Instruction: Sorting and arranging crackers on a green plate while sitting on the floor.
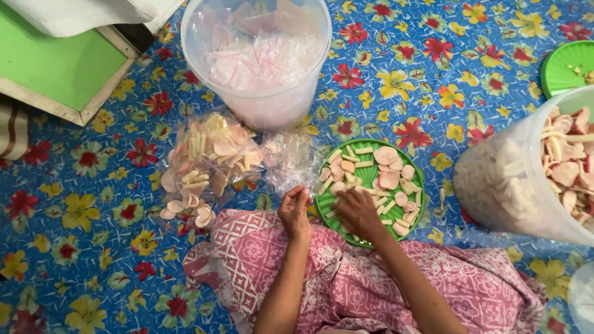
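Pink patterned cloth (371, 284) covers the person's lap at the bottom edge of the view, and both forearms reach forward over it. The left hand (295, 213) has its fingers (301, 196) pressed together, pinching the edge of a clear bag (291, 161) that lies on the floor just beyond the lap. The right hand (359, 213) rests palm down on the near side of a green plate (416, 170), fingers curled over the crackers (387, 170) on it; whether they hold one cannot be told. The plate sits on the floor right against the lap, heaped with pale pink rounds and cream sticks.

Blue floor mat (80, 204) with red and yellow flowers fills the whole scene. Left of the plate lie filled bags (207, 161) of the same crackers. Toward the far edge stands a clear bucket (260, 99) holding empty bags. At the right edge a second bucket (507, 179) leans, full of crackers, with a green lid (566, 68) beyond it. A green board (55, 68) in a wooden frame occupies the far left corner.
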